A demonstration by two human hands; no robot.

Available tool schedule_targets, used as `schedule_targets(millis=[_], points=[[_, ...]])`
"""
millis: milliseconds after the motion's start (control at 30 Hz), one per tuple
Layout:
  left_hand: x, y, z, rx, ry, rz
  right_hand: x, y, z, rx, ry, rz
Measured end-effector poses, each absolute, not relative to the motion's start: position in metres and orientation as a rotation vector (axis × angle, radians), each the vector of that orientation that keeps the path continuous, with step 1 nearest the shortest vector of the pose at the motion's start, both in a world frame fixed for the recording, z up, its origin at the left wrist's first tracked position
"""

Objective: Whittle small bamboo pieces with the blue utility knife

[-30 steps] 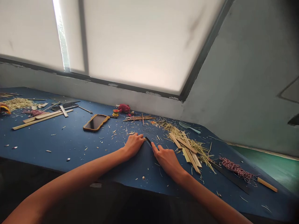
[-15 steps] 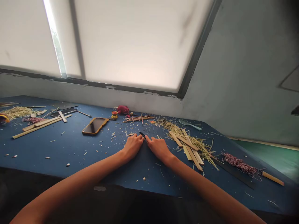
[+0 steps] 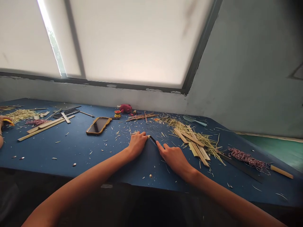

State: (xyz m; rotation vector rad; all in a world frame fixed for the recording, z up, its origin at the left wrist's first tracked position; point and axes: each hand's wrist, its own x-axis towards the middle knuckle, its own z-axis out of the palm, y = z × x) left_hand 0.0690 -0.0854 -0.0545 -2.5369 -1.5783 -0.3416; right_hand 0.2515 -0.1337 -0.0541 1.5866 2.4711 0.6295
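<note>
My left hand [image 3: 137, 143] rests on the blue table, its fingers closed round a thin bamboo piece; only a short pale end [image 3: 149, 136] of it pokes out beside the fingertips. A slim dark knife [image 3: 153, 140] is gripped in my right hand [image 3: 174, 158], slanting up and left so its tip lies close to that pale end. Most of the bamboo piece is covered by my left fingers, and the knife's handle is hidden in my right palm. Small shavings [image 3: 118, 136] lie scattered around both hands.
Flat bamboo strips [image 3: 194, 142] and stringy shavings [image 3: 213, 148] lie at the right, near a cord-wrapped tool [image 3: 248, 159] and a hairbrush [image 3: 195, 120]. A phone [image 3: 98, 125] lies left of centre, thin sticks [image 3: 142, 116] behind. Another person's hand [image 3: 2, 123] shows at the left edge.
My right hand and the knife have moved right and slightly down, away from my left hand, opening a gap between them. Another person's hand has come into sight at the left edge.
</note>
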Motion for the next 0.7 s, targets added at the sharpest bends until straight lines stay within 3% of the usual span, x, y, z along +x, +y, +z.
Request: schedule_targets(millis=[700], points=[[0.070, -0.084, -0.055, -2.530, -1.604, -0.363, 0.252, -0.126, -0.046, 1.585, 2.554, 0.553]])
